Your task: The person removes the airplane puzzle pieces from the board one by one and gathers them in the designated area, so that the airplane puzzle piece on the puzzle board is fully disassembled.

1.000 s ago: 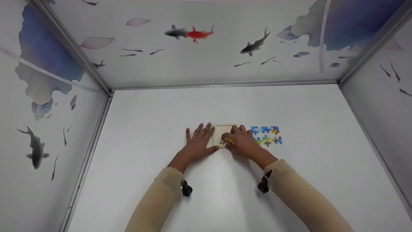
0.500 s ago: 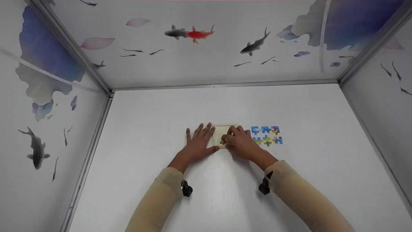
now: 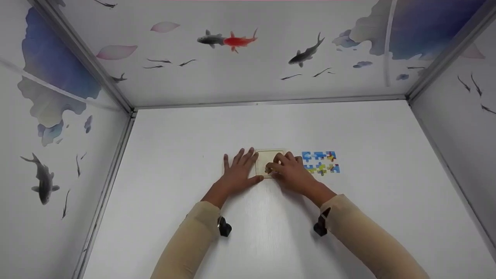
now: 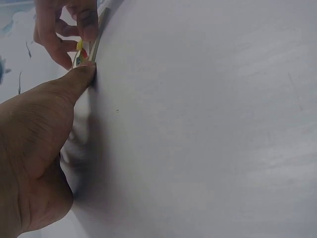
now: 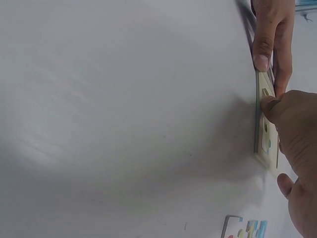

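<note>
A shallow wooden puzzle tray [image 3: 263,157] lies on the white table between the two hands. My left hand [image 3: 237,173] is spread flat beside it, fingertips and thumb touching its left edge. Over the tray's right part, my right hand [image 3: 292,172] bends its fingers and pinches a small jigsaw piece [image 4: 79,46]. Yellow and red show on that piece in the left wrist view; the fingers hide most of it in the head view. In the right wrist view, the right thumb reaches down to the tray [image 5: 257,134], near its front edge.
Several loose jigsaw pieces [image 3: 319,156], blue, yellow and red, lie in two rows just right of the right hand. White panels printed with fish [image 3: 306,57] enclose the table at the back and both sides.
The right fingers have shifted slightly, turning the jigsaw piece, so its yellow face, visible earlier, is now mostly hidden. The left hand, tray and loose pieces stay in place.
</note>
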A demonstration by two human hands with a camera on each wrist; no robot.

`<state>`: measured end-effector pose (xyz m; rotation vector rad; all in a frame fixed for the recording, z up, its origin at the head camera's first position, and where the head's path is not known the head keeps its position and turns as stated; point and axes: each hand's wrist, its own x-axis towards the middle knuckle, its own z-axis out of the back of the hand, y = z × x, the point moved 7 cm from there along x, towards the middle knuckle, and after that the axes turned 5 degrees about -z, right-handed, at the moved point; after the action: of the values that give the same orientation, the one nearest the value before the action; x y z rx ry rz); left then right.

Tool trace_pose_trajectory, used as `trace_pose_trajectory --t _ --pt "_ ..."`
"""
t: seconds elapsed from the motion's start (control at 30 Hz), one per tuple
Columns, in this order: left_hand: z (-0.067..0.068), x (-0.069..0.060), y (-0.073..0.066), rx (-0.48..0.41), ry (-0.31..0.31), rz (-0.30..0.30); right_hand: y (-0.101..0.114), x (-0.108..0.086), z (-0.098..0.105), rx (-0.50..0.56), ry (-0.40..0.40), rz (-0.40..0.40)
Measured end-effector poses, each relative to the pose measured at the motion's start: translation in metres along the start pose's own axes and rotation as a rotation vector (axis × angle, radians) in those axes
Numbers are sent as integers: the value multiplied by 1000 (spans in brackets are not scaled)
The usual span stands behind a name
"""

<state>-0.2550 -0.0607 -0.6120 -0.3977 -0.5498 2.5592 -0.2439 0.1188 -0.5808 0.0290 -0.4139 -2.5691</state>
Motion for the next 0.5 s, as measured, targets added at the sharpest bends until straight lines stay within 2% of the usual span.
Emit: trace_pose_trajectory --t 0.17,0.5 --pt "0 -1 1 -2 -2 1 -1 -4 2 -13 -47 22" --pt "-1 -1 1 -2 -9 -10 -14 -18 6 18 -75 5"
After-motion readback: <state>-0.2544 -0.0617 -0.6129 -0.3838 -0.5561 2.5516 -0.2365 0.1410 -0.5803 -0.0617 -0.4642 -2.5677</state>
